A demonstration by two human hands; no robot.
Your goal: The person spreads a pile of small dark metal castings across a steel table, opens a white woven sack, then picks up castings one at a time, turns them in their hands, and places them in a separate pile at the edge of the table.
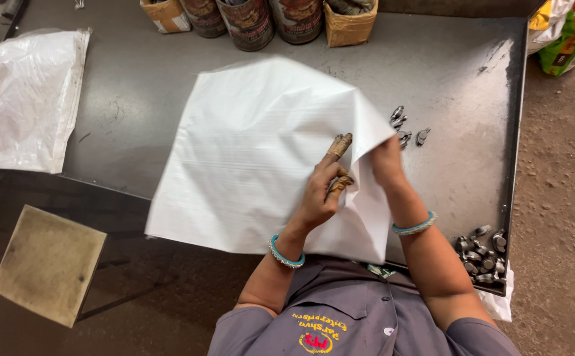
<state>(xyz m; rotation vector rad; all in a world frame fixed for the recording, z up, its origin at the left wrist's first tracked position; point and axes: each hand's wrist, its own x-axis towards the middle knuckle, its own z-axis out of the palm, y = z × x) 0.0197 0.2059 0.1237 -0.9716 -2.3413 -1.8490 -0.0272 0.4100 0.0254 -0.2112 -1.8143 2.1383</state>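
A large white woven sack (254, 151) lies spread across the dark metal worktop (459, 72). The left hand (323, 191) pinches the sack's open edge, its wrapped fingers (340, 145) curled over the fabric. The right hand (386, 158) reaches into the mouth; whether it holds anything cannot be told. Just beside the mouth lie a few small metal parts (406, 128); more are heaped at the worktop's near right corner (482, 254). Tins (248, 23) and cardboard boxes (350, 23) line the far edge, contents unclear.

Dark metal table (135, 99): white sack (248, 151), folded sack (23, 92), small metal parts (482, 254), cans (251, 23)
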